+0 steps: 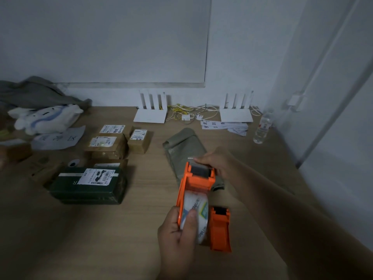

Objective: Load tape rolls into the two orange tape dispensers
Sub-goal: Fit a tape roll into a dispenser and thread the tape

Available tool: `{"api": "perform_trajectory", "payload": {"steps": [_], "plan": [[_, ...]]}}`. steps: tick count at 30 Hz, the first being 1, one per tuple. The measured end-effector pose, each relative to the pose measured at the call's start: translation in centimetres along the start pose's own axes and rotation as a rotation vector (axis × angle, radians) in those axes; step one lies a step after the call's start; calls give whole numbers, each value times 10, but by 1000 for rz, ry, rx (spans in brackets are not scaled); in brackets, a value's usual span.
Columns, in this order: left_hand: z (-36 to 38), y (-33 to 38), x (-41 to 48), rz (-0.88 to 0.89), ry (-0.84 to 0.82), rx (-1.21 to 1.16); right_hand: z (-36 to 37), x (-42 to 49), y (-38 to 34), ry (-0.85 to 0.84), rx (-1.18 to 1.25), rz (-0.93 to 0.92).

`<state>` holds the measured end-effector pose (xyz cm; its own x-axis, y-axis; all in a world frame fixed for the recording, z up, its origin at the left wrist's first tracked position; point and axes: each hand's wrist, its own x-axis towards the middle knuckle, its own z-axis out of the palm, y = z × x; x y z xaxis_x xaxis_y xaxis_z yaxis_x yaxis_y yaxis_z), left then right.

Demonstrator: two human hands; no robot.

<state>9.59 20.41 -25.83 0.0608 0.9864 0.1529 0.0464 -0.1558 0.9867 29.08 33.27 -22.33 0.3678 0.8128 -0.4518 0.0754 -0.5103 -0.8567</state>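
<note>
An orange tape dispenser [196,181] is held above the wooden table, with a printed clear tape roll [194,214] seated in its body. My left hand [177,233] grips the dispenser's near end, thumb pressed on the roll. My right hand [216,162] pinches the dispenser's far cutter end, where a short strip of tape shows at the fingertips. A second orange tape dispenser [220,229] lies on the table just right of the roll, partly hidden behind it; whether it holds tape I cannot tell.
A grey-green pouch [184,148] lies under the far end of the held dispenser. Cardboard parcels [107,145] and a dark green box [88,185] sit to the left. Two white routers [150,115] with cables, paper slips and a water bottle [262,129] line the back.
</note>
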Motion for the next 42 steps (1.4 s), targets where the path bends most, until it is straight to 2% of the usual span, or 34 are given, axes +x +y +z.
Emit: {"api": "perform_trajectory", "payload": {"steps": [4,10,15,21,25,29,34,39,42], "plan": [[0,-5,-2,-2,4,3,1,-3,8,13,32,-9],[2,-7,-3,-26,27,-36,-1,-7,20,-32,272,-26],[5,-14,2,-90,73,-66,4,-24,45,39,497,72],[5,-25,7,-132,110,-62,27,-68,101,-200,496,259],[6,-25,9,-125,95,-81,46,-79,120,-177,594,283],[4,-35,17,-192,65,-129,48,-89,131,-124,544,111],[-6,-71,29,-187,79,27,55,-84,145,39,308,-60],[-22,-101,41,-260,4,251,69,-60,169,260,-22,-94],[-29,-118,42,-386,-79,328,80,-51,176,303,-177,-97]]}}
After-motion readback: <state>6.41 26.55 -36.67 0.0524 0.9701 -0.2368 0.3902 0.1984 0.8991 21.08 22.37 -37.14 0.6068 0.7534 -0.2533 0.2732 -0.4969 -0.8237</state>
